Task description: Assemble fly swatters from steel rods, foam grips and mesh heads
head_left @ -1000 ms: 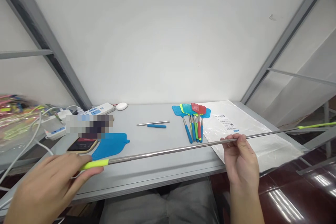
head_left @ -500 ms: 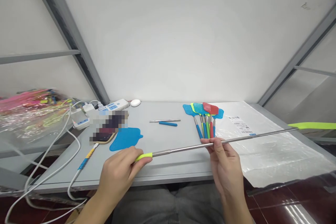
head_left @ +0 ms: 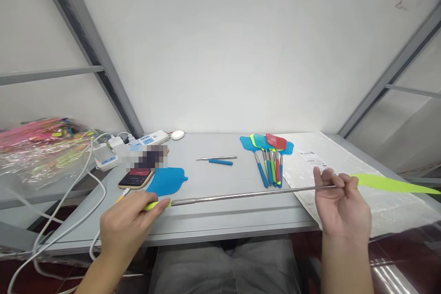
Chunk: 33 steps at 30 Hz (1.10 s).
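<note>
In the head view, a telescopic fly swatter [head_left: 248, 195] is held level above the near edge of the grey tabletop [head_left: 213, 220]. Its thin, shiny metal rod runs from left to right, with a lime-green grip at the left end and a flat lime-green plastic head at the far right. The grip is enclosed by the fingers of the left hand [head_left: 126, 227]. The rod near the head is pinched by the curled fingers of the right hand [head_left: 342, 204], the remaining fingers being loosely spread.

On the tabletop, far and right of centre, a bundle of swatters [head_left: 268, 158] with blue, green and red handles is laid. A short metal rod with a blue grip [head_left: 217, 160] lies at centre. A flat blue mesh head [head_left: 167, 181] rests beside a phone [head_left: 136, 179]. A clear plastic bag [head_left: 344, 179] bears a white label; its print is too small to be read.
</note>
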Each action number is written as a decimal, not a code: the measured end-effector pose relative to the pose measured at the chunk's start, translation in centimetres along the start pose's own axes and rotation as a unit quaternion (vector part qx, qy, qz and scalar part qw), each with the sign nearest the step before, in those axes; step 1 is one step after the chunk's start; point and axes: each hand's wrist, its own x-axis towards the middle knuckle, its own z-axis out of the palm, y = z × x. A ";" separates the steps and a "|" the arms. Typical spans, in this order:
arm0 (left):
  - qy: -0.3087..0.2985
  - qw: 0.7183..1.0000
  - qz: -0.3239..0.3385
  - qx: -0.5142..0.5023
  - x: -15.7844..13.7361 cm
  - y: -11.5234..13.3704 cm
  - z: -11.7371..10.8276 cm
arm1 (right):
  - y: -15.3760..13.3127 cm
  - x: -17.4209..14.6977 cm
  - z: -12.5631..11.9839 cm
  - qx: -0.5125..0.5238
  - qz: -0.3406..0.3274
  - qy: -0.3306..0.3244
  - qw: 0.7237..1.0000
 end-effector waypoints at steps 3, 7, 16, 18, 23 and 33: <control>0.024 0.998 -0.055 0.015 0.1 1.2 -0.2 | 2.4 -2.6 1.7 -0.038 0.007 -0.056 0.998; -0.015 0.998 -0.053 -0.009 0.4 4.4 0.0 | 6.4 -7.2 4.3 -0.089 0.098 -0.128 0.983; -0.054 0.994 -0.076 -0.062 0.6 4.9 0.0 | 7.6 -10.9 5.9 -0.076 0.159 -0.182 0.967; -0.039 0.995 -0.074 -0.052 0.4 3.7 -0.1 | 7.4 -10.2 5.5 -0.088 0.195 -0.194 0.957; -0.001 1.000 -0.005 -0.001 -0.1 2.5 0.1 | 6.4 -7.4 4.8 -0.103 0.174 -0.102 0.974; 0.019 0.998 -0.058 0.008 2.0 5.0 1.1 | 9.5 -9.1 6.8 -0.154 0.057 -0.067 0.984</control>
